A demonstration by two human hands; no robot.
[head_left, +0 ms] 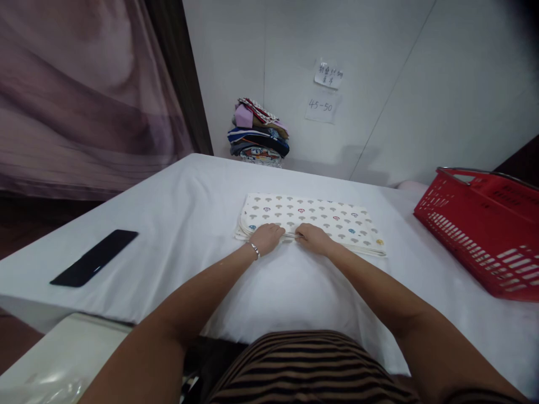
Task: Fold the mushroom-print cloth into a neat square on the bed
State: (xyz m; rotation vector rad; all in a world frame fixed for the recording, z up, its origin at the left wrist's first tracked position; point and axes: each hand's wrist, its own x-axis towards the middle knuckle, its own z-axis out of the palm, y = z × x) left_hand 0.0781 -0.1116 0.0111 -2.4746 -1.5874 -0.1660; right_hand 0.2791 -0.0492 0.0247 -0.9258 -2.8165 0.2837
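A folded white cloth (311,216) printed with grey, red and blue mushroom-like motifs lies in front of me, its layers showing along the near edge. My left hand (266,238), with a silver bracelet at the wrist, grips that near edge left of the middle. Close beside it, my right hand (314,238) pinches the same edge. Between the two hands the cloth's edge is slightly raised. Both sets of fingers are closed, with the fingertips partly hidden in the layers.
A white-covered table (177,224) carries the cloth. On the left lies a flat black object (95,258); a red plastic basket (475,230) stands on the right. Behind the far edge is a pile of folded fabrics (259,134) against a wall with paper notes (322,106).
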